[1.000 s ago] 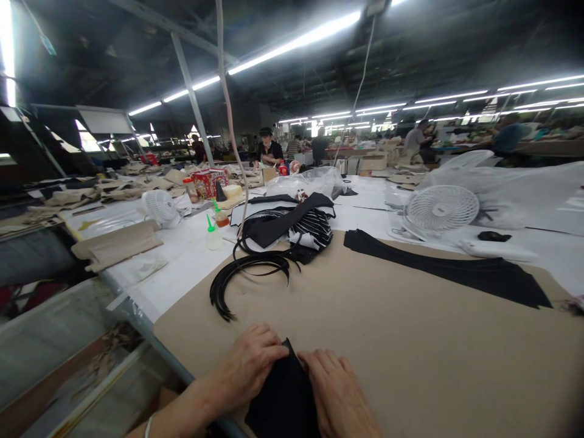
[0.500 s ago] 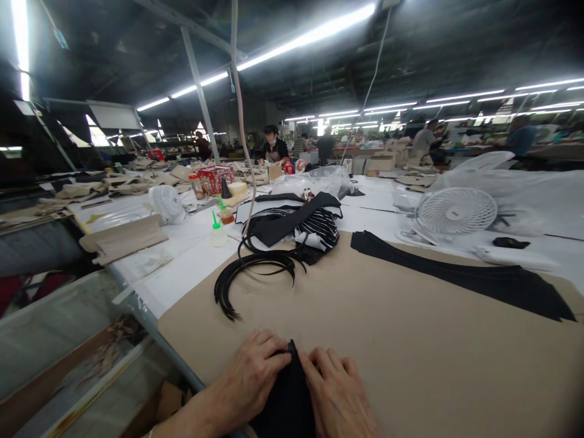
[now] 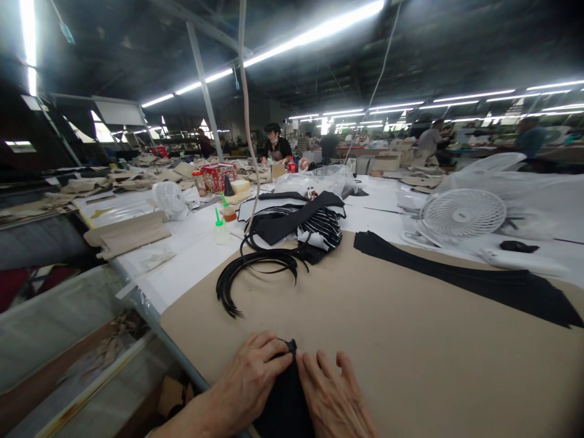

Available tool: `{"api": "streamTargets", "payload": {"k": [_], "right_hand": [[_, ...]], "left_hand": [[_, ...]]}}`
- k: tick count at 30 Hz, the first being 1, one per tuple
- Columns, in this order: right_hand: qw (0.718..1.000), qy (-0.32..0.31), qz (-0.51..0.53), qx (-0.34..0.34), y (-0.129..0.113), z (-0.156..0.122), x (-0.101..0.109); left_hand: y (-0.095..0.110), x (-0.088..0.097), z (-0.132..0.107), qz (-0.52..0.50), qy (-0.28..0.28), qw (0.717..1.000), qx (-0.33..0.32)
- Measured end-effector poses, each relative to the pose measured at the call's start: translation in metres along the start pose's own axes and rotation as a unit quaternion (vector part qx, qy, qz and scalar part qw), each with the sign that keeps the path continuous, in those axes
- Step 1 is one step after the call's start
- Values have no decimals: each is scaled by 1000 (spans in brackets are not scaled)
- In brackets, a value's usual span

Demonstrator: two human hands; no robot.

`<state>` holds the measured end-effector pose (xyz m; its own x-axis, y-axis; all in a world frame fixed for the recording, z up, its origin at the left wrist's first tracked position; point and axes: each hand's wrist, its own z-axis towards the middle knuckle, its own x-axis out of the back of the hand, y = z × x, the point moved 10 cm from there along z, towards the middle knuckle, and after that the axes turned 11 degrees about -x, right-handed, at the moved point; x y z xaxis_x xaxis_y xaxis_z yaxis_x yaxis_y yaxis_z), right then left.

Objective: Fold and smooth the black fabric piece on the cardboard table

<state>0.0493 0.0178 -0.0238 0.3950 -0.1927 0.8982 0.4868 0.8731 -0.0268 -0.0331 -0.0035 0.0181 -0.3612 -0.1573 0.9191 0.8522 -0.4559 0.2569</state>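
Note:
A black piece of fabric (image 3: pixel 285 404) lies on the tan board at the table's near edge, its lower part cut off by the picture's bottom. My left hand (image 3: pixel 255 377) pinches its far end between thumb and fingers, where the edge looks folded. Along the right edge of the same piece rests my right hand (image 3: pixel 333 395), fingers stretched out and slightly spread, fingertips touching the cloth and board. Beyond both hands lies a bundle of thin curved black strips (image 3: pixel 232 286).
A tan board (image 3: pixel 410 340) covers the near tabletop. Black cut pieces (image 3: pixel 469 274) lie at right, and a pile of black and striped pieces (image 3: pixel 296 222) at centre. White fans (image 3: pixel 463 213), glue bottles (image 3: pixel 221 231) and a bin (image 3: pixel 104 377) stand around. A person (image 3: pixel 276 145) works farther back.
The right hand's fingers have shifted slightly left along the fabric's edge and spread a little. My left hand keeps its pinch. The whole view has turned slightly.

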Motion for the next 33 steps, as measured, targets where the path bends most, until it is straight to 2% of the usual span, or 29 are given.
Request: {"api": "streamTargets", "payload": {"k": [2,6,8,16,24,29,33], "right_hand": [[1000,-13,14,3,1,2,3],[990,-108,40,-82,16,17,8],[984,-135,52,-105,19,23,11],[985,-128,62,-99,17,33,10],[987,-126,37,-90,17,35,6],[995,-72,21,-68,13,30,3],[998,43,-38,12,-1,18,9]], "left_hand": [[0,-2,-1,2,-6,1000,2],[-2,-5,-5,10,-10,1000,5],[-2,-5,-6,15,-9,1000,7],[-3,-11,-10,39,-49,998,16],[-4,-13,-12,48,-54,997,13],[-3,-14,-14,71,-52,996,2],[0,-16,-17,96,-49,994,-5]]}}
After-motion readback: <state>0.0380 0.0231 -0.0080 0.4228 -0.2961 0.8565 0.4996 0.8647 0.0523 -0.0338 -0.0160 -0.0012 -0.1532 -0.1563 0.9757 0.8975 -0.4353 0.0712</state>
